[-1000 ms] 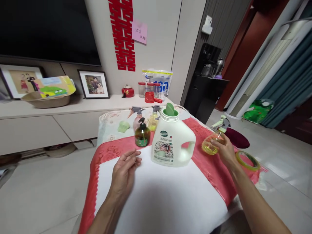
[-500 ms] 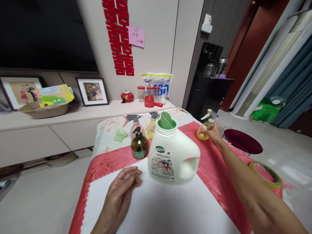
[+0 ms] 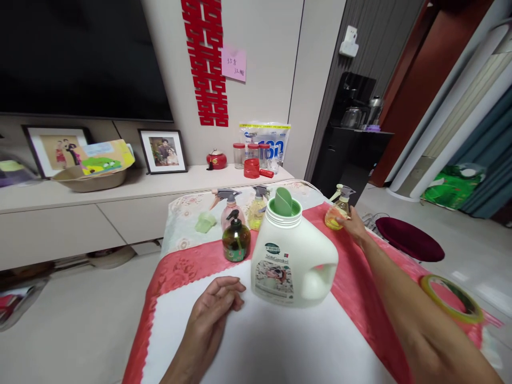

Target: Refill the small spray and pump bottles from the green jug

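Observation:
My right hand [image 3: 352,226] reaches far out to the right and grips a spray bottle [image 3: 333,217] of yellow liquid, upright over the red cloth. Resting on the white sheet [image 3: 256,341], my left hand [image 3: 218,301] is empty, its fingers loosely curled and partly apart. Just right of it stands a big white detergent jug [image 3: 316,248] with a green spout [image 3: 283,202] in its uncapped mouth. A dark green pump bottle [image 3: 236,240] is left of the jug. Behind are a pink spray bottle [image 3: 229,210] and another yellow spray bottle [image 3: 256,216], partly hidden.
A pale green crumpled item [image 3: 205,222] lies at the table's back left. On the right edge rests a roll of tape [image 3: 430,282]. Behind, a white cabinet [image 3: 196,181] bears a red pot [image 3: 216,160] and several red-lidded jars. A dark red stool [image 3: 410,238] stands right.
The view has turned slightly left, so most things sit further right in the picture. The spray bottle in my right hand has come slightly closer to the jug. My left hand stays beside the jug.

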Available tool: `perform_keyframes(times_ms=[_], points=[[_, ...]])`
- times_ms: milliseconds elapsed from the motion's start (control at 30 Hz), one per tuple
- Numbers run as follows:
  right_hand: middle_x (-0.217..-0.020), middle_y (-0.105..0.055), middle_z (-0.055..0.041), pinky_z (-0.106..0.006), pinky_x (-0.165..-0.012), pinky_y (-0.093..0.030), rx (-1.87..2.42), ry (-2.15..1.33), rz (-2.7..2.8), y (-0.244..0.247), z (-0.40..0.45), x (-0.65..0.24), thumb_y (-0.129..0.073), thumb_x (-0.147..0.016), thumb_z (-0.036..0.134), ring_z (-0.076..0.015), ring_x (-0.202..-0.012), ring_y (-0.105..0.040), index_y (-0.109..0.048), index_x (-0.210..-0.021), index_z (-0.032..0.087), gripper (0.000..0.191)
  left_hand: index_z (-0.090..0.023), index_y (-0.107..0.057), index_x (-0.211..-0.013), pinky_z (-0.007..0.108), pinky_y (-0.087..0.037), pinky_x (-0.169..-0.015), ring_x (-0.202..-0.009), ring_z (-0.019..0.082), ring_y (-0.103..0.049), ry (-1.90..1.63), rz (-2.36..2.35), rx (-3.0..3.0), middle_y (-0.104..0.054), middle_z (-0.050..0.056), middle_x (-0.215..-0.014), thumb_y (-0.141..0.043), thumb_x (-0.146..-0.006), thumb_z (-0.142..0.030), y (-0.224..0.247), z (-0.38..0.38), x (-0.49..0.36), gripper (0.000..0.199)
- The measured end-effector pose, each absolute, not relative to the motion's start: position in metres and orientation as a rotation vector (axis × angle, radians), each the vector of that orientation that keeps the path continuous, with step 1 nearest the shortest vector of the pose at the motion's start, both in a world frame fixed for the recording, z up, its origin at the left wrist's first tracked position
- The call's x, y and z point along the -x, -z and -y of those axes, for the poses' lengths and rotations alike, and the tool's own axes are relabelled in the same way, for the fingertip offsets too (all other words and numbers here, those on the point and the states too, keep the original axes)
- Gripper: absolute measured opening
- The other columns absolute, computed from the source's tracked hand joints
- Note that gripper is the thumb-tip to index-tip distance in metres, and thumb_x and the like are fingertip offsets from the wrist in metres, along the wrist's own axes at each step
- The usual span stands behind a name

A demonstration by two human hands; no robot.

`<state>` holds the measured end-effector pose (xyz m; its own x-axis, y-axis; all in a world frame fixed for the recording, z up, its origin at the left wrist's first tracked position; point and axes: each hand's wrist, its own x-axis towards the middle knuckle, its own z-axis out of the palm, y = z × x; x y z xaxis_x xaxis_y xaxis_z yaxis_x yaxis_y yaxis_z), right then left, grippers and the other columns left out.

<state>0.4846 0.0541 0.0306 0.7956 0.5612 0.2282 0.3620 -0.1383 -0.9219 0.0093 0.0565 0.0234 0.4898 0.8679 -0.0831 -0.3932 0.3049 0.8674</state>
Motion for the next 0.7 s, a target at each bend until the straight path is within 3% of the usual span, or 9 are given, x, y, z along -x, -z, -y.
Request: perform_keyframes(times_ms=[267,333,467,567,700], points=[[-0.123,-0.057,-0.0105,-0.038,-0.091,-0.056,1.667,-0.448,0.484,-0.048,0.010,-0.397,-0.062,-0.098,0.035,-0.0193,-0.108,-0.060,-0.055,-0.130,0.012,0.040,-0.016,-0.071,-0.092,0.028,-0.044,-0.068,-0.068,0.015,-0.061,-1.006,-0.632,-0.876,-0.073,0.006,-0.087,-0.081,-0.071,-0.028,-0.028,-0.051,-0.013,0.026],[-0.122,-0.061,-0.0093,-0.031,-0.087,-0.059,1.581,-0.527,0.514,-0.051,0.029,-0.369,-0.078,-0.081,0.028,-0.0200,-0.108,-0.063,-0.059,-0.129,0.015,0.053,-0.016,-0.070,-0.091,0.028,-0.044,-0.068,-0.067,0.014,-0.060,-1.018,-0.648,-0.883,-0.073,0.006,-0.085,-0.079,-0.071,-0.026,-0.030,-0.049,-0.014,0.024],[-0.119,-0.065,-0.0109,-0.021,-0.069,-0.062,1.460,-0.618,0.513,-0.044,0.052,-0.334,-0.091,-0.047,0.040,-0.0252,-0.104,-0.066,-0.067,-0.118,0.018,0.078,-0.016,-0.068,-0.091,0.028,-0.044,-0.067,-0.066,0.013,-0.060,-1.045,-0.717,-0.891,-0.073,0.006,-0.086,-0.076,-0.070,-0.023,-0.029,-0.048,-0.014,0.023],[-0.115,-0.066,-0.0140,-0.024,-0.070,-0.063,1.414,-0.677,0.483,-0.033,0.055,-0.326,-0.092,-0.042,0.042,-0.0265,-0.097,-0.068,-0.065,-0.115,0.014,0.083,-0.015,-0.066,-0.092,0.027,-0.044,-0.066,-0.064,0.011,-0.060,-1.054,-0.818,-0.896,-0.073,0.005,-0.086,-0.073,-0.067,-0.020,-0.027,-0.046,-0.014,0.026],[-0.110,-0.067,-0.0155,-0.031,-0.079,-0.063,1.365,-0.756,0.485,-0.028,0.055,-0.327,-0.092,-0.046,0.041,-0.0281,-0.096,-0.068,-0.063,-0.117,0.011,0.082,-0.013,-0.065,-0.092,0.026,-0.043,-0.061,-0.059,0.011,-0.059,-1.016,-0.916,-0.905,-0.072,0.005,-0.085,-0.074,-0.060,-0.022,-0.032,-0.045,-0.013,0.034]])
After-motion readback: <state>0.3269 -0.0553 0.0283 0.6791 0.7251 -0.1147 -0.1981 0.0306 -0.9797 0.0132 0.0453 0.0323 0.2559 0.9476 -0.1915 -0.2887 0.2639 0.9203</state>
